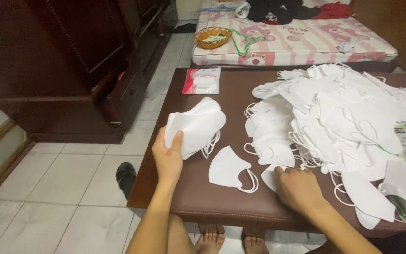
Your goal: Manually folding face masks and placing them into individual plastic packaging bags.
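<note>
We see a brown table bearing a big heap of white masks on its right side. Our left hand grips a stack of masks at the left, thumb on top. Our right hand lies curled on a single mask near the heap's edge; another loose mask lies between the hands.

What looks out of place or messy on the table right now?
The big pile of white masks sprawls untidily, with some hanging over the table's near right edge. The left hand holds a neat stack of masks.
</note>
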